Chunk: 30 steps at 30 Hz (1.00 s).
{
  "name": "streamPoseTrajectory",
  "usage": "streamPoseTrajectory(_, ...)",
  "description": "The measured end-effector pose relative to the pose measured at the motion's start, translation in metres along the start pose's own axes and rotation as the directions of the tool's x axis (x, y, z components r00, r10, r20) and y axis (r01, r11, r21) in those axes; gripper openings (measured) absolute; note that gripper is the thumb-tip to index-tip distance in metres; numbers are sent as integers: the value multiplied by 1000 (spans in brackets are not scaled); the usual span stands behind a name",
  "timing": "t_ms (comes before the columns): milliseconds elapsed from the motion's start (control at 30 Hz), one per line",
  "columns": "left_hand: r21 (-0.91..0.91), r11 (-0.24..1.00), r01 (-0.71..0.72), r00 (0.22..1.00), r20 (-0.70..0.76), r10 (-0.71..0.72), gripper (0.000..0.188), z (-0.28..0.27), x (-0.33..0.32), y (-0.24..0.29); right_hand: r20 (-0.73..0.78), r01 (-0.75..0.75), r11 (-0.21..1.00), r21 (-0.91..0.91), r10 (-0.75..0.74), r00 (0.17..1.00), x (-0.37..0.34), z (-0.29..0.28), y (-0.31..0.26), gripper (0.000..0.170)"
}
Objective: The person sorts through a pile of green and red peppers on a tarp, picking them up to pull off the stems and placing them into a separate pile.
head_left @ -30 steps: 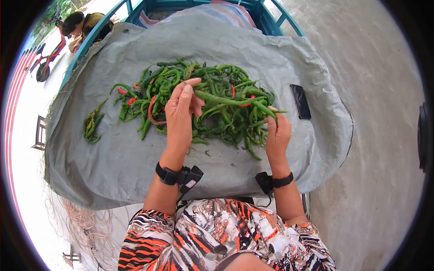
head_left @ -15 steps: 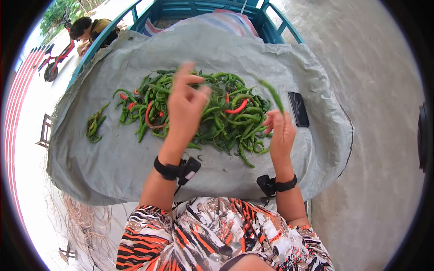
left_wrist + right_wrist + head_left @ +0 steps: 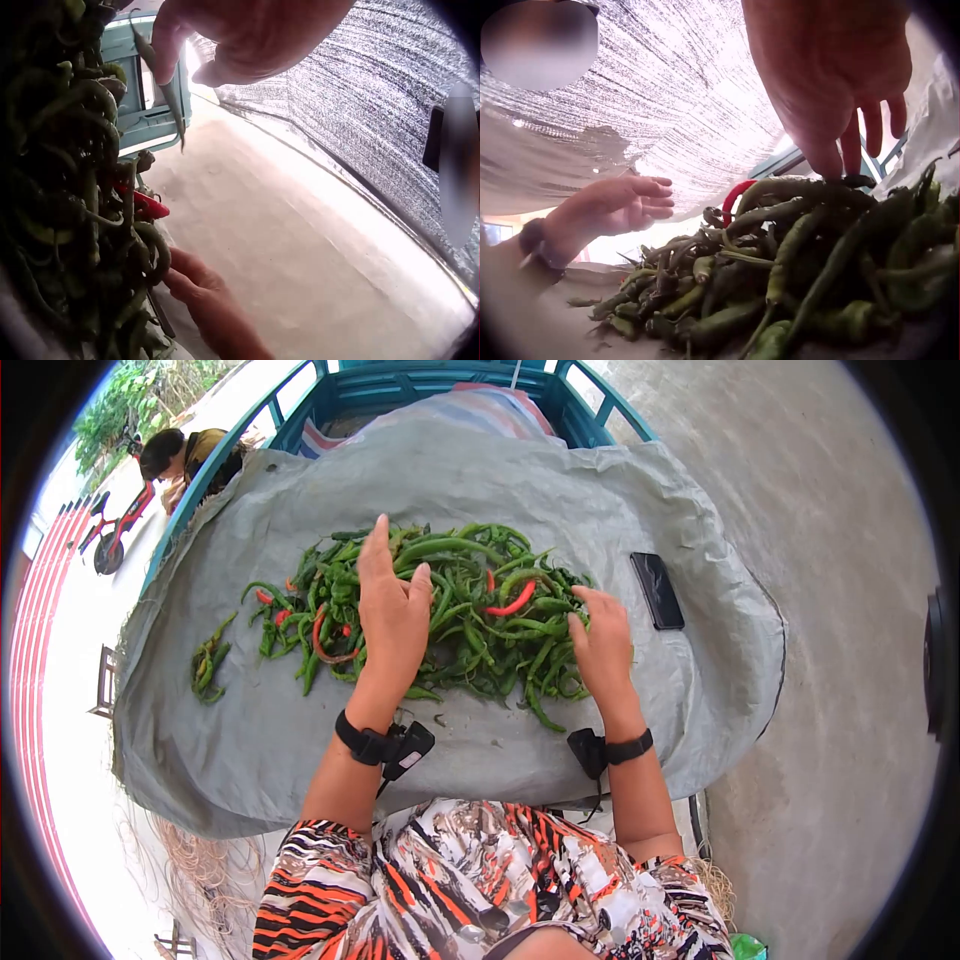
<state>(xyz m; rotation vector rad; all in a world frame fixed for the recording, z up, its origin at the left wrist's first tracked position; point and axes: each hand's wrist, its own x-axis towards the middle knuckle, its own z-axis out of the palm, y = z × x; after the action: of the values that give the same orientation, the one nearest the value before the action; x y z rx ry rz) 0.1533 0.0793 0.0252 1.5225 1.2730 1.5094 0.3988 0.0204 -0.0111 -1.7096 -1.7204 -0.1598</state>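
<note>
Over the left part of a heap of green chili peppers (image 3: 480, 630), my left hand (image 3: 395, 625) has its fingers extended and thumb apart. One slender green pepper (image 3: 174, 112) overlaps its fingertip in the left wrist view, above the heap; I cannot tell whether the hand touches it. My right hand (image 3: 605, 645) is at the heap's right edge, thumb and fingers spread, fingertips right at the peppers. A curved red pepper (image 3: 513, 600) lies on top, between the hands. Another red pepper (image 3: 325, 635) lies left of my left hand.
A small separate bunch of peppers (image 3: 208, 660) lies left on the grey sheet (image 3: 260, 760). Right of the heap lies a black phone (image 3: 656, 592). Behind stands a blue cart bed (image 3: 400, 385) with a striped cloth (image 3: 470, 415). A person (image 3: 185, 455) bends down at the far left.
The left hand has let go of a long green pepper. The right hand, which held a green pepper upright half a second ago, holds none now and has moved slightly left, to the heap.
</note>
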Motion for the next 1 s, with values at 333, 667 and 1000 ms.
streamPoseTrajectory(333,362,766,-531,822,438,363,24,48,-23,-24,98,9,1000,24,-12,995,-7,-9,12,25)
streamPoseTrajectory(667,252,845,-472,857,355,373,12,30,-24,-10,-366,-143,989,25,143,920,12,-51,-9,21)
streamPoseTrajectory(1000,-88,967,-240,940,229,254,14,13,-17,16,-125,-41,920,390,97,987,37,-12,-32,48)
